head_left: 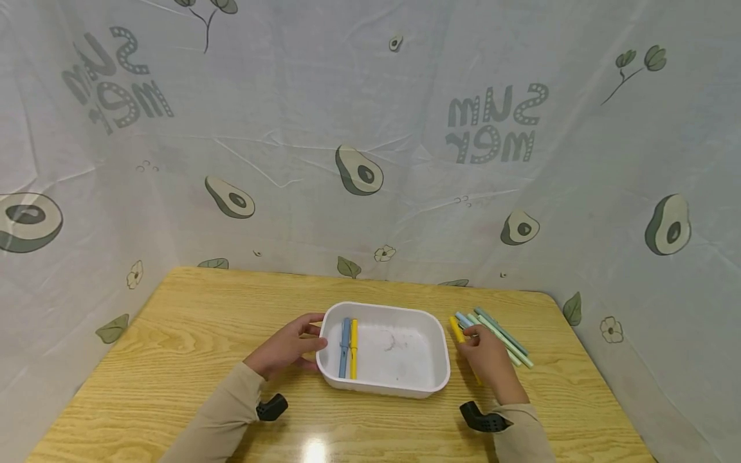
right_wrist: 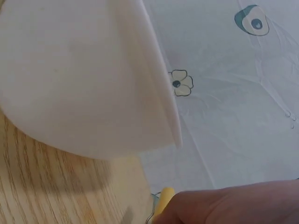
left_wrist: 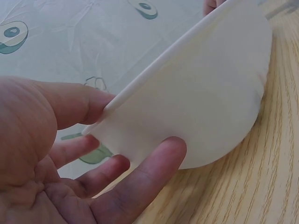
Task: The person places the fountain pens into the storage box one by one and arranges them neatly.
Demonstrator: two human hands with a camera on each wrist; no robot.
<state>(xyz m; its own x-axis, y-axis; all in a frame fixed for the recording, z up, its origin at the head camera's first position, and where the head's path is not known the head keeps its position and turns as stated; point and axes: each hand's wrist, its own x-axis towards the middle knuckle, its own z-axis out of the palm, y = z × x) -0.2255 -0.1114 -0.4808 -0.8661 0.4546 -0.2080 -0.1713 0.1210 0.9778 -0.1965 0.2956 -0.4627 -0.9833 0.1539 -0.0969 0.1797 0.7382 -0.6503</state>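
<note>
A white plastic tray (head_left: 399, 387) stands on the table, with a blue pen (head_left: 344, 347) and a yellow pen (head_left: 354, 350) lying side by side at its left end. My left hand (head_left: 293, 346) holds that end; in the left wrist view its fingers (left_wrist: 154, 168) lie against the outer wall and the thumb side meets the rim. Right of the tray, my right hand (head_left: 489, 360) pinches another yellow pen (head_left: 457, 330), whose lower part runs beneath the hand. Only a short end of this yellow pen (right_wrist: 163, 200) shows in the right wrist view.
Several blue and green pens (head_left: 509, 337) lie in a slanted bunch just beyond the right hand. The wooden table (head_left: 231, 302) meets a hanging patterned sheet (head_left: 289, 128) at its back and sides. Black wrist-camera mounts (head_left: 483, 419) stick out at both sleeves.
</note>
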